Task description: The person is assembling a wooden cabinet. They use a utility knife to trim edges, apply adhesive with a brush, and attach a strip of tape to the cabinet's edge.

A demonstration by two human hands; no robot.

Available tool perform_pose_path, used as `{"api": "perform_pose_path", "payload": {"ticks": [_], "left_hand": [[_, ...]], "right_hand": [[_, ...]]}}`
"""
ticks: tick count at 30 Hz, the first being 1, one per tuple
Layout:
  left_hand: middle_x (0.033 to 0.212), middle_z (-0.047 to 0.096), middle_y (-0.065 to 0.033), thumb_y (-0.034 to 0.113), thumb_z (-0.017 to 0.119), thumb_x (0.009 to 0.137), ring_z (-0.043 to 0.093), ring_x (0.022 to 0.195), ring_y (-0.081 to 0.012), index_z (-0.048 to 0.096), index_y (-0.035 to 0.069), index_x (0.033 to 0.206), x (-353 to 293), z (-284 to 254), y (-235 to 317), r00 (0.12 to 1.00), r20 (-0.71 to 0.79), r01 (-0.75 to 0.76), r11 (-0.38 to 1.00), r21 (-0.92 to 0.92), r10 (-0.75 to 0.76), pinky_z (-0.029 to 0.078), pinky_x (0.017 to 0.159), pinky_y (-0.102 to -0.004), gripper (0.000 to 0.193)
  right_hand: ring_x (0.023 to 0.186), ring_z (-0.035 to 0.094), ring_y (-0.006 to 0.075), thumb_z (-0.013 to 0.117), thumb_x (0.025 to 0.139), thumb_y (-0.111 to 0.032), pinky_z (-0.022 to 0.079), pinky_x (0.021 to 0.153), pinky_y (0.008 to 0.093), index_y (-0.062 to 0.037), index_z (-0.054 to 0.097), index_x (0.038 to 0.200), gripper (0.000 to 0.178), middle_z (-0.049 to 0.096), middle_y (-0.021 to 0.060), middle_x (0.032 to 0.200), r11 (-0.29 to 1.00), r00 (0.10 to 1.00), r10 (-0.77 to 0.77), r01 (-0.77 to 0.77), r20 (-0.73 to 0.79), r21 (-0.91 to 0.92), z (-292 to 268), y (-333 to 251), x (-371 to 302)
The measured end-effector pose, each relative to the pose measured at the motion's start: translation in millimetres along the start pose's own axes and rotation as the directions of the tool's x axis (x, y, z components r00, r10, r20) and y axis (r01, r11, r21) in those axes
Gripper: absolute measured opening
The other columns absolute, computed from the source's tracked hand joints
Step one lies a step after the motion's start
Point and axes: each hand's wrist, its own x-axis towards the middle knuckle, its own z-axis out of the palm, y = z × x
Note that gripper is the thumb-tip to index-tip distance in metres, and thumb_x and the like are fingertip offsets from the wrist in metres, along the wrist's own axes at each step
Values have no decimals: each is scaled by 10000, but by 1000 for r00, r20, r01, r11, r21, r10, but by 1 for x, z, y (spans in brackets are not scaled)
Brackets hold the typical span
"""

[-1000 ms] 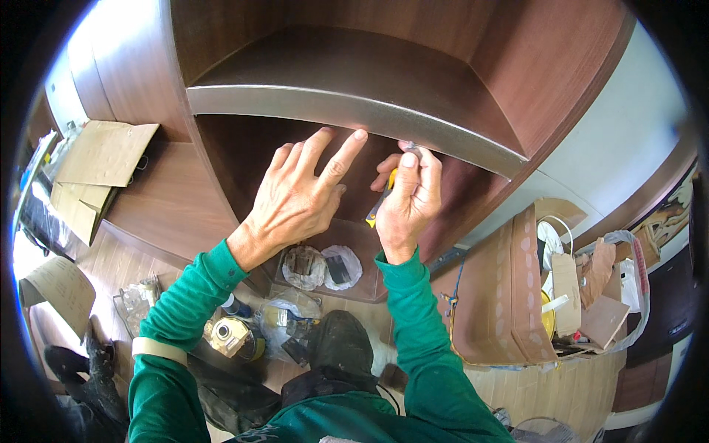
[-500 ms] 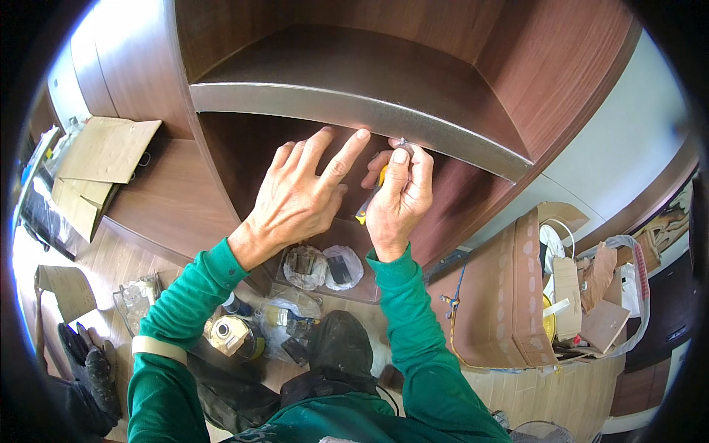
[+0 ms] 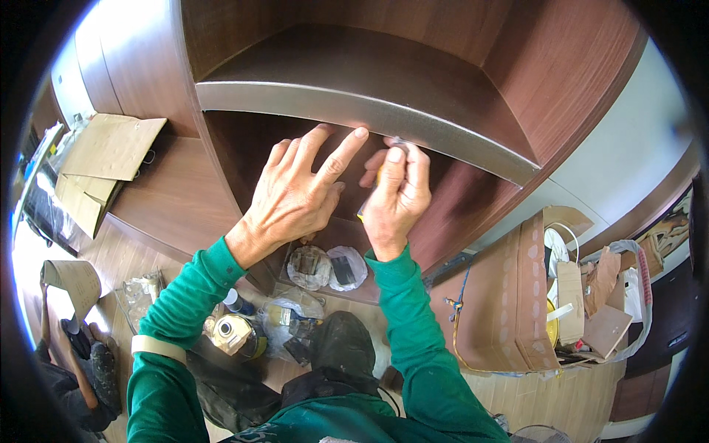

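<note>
A metal-faced strip (image 3: 354,107) runs along the front edge of a dark shelf (image 3: 354,63) in a brown wood cabinet. My left hand (image 3: 292,188) is open, its fingers spread, with the index fingertip at the strip's lower edge. Just right of it, my right hand (image 3: 395,199) is closed around a yellow-and-grey utility knife (image 3: 360,215), mostly hidden by the fingers and palm. A small silvery piece shows above the right thumb, close under the strip. Whether it touches the strip, I cannot tell.
On the right stands a large cardboard box (image 3: 502,295) full of scraps. Folded cardboard (image 3: 111,151) rests on a low wooden ledge (image 3: 177,203) at left. Plastic bags (image 3: 292,314) and an opened can (image 3: 233,330) lie near my knees. Another person's arm (image 3: 83,380) shows at lower left.
My right hand has turned slightly, so less of the knife's handle shows. My left hand keeps its place at the strip. The other person at lower left has shifted, and a bare arm now shows.
</note>
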Motion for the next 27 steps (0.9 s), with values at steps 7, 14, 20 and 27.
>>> {"api": "perform_pose_path", "payload": {"ticks": [7, 14, 20, 27], "left_hand": [[1398, 506, -221, 115, 796, 736, 576, 1139, -361, 393, 152, 1567, -3, -2, -6, 1000, -18, -13, 1000, 3, 13, 457, 954, -448, 924], [1391, 514, -213, 115, 794, 735, 578, 1139, -353, 399, 152, 1564, -4, -5, -11, 1000, -15, -8, 1000, 1, 8, 456, 953, -446, 918], [1386, 515, -217, 110, 799, 726, 579, 1139, -355, 404, 148, 1560, -6, -4, -13, 1000, -24, -9, 1000, -6, 9, 458, 952, -448, 924], [1385, 511, -227, 107, 808, 720, 587, 1116, -364, 408, 140, 1557, -8, -6, -18, 999, -44, -1, 1000, 11, 2, 465, 942, -447, 928]], "right_hand": [[577, 534, 69, 490, 1092, -139, 434, 529, 216, 3, 588, 1150, 182, 631, 59, 778, 1000, 1000, -17, 17, -9, -17, 6, 2, -2], [594, 557, 73, 503, 1085, -133, 457, 530, 214, 6, 604, 1144, 181, 645, 57, 799, 1000, 997, -27, 28, -75, 11, 11, 2, -2], [589, 551, 65, 501, 1088, -143, 466, 531, 218, 6, 603, 1145, 190, 645, 52, 797, 998, 999, -36, 36, 13, -49, 18, 2, -4], [556, 565, 79, 552, 1054, -93, 463, 514, 248, 1, 633, 1144, 153, 659, 48, 751, 994, 996, -64, 69, 57, -83, 27, 5, -4]]}}
